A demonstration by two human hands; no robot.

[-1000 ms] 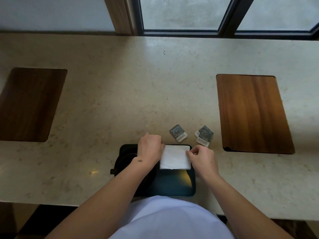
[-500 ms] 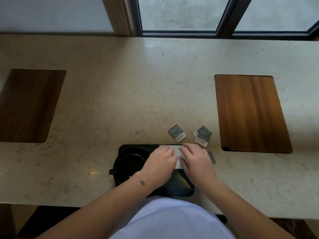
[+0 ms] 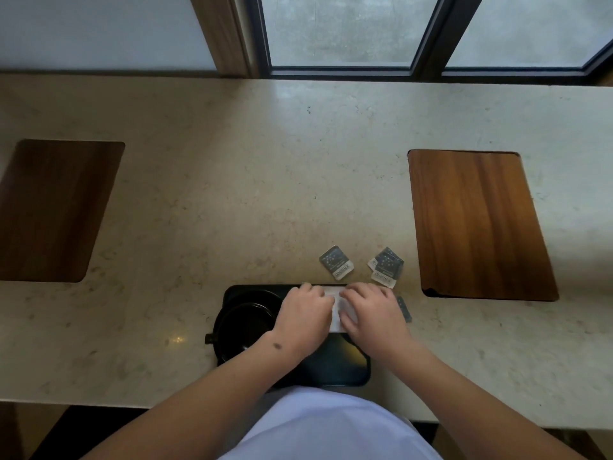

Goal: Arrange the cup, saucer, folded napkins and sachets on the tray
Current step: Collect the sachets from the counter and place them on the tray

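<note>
Napkin [image 3: 335, 314]: white folded paper, thin and matte, on the far right part of the black tray [image 3: 345, 370], long axis apparently left-right. The left hand [image 3: 306, 318] and right hand [image 3: 371, 315] press flat on it, fingers extended, gripping nothing.

Cup [image 3: 247, 322]: black, glossy, round, on the tray's left.

Sachets [image 3: 384, 267]: small foil squares on the stone tabletop [image 3: 232, 194], just above the right hand, which is nearer; likely next.

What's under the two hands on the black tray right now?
A white folded napkin lies on the black rectangular tray, pressed by the left hand and right hand. Only a strip shows between them; the rest is covered.
</note>
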